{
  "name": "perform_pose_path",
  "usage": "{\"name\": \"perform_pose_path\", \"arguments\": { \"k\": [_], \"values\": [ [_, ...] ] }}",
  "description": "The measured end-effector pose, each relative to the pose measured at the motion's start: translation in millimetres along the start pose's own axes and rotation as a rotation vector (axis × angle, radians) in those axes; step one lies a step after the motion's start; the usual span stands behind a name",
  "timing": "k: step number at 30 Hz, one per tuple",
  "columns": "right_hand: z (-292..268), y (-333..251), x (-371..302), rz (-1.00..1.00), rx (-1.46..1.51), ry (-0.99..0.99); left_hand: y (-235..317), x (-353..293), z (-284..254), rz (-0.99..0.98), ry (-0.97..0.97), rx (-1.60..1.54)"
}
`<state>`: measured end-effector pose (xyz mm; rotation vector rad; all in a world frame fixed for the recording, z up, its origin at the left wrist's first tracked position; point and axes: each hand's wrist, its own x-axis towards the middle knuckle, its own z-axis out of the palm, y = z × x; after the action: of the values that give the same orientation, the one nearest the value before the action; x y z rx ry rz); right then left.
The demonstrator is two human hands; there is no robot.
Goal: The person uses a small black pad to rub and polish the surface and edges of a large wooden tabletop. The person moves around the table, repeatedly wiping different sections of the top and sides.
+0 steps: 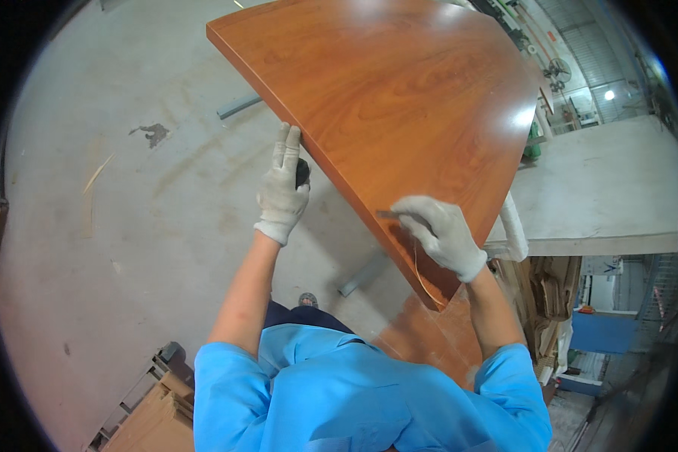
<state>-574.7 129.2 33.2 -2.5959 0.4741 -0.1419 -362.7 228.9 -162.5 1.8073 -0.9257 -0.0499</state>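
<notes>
A glossy reddish-brown wooden panel (399, 98) lies in front of me, its near edge slanting from upper left to lower right. My left hand (285, 184), in a whitish work glove, rests two stretched fingers against that edge. A small black rounded object (303, 173) sits in its palm, mostly hidden, the other fingers seemingly curled round it. Over the panel's near corner, my gloved right hand (441, 233) is closed on a thin, dark, flat blade-like tool (386, 215), its tip near the edge. Below that hand, a thin pale strip (422, 275) curls along the edge.
Grey metal bars (239, 105) show beneath the panel. To the right stands a pale-topped table (603, 181), with stacked brown boards (557, 290) below it. More boards (147, 418) lie at lower left. A wood splinter (98, 173) is on the grey floor.
</notes>
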Motion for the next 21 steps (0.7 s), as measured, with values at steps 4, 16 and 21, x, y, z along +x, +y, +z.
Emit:
{"name": "perform_pose_path", "arguments": {
  "k": [4,16,21],
  "values": [
    [6,-4,76,-0.399,-0.418,0.011,-18,-8,-1,-0.041,-0.087,-0.003],
    [44,-18,216,-0.779,-1.031,-0.154,-82,-83,-31,-0.322,-0.219,-0.060],
    [10,-9,65,-0.657,-0.864,-0.503,-100,-92,-74,-0.494,-0.101,-0.069]
  ]
}}
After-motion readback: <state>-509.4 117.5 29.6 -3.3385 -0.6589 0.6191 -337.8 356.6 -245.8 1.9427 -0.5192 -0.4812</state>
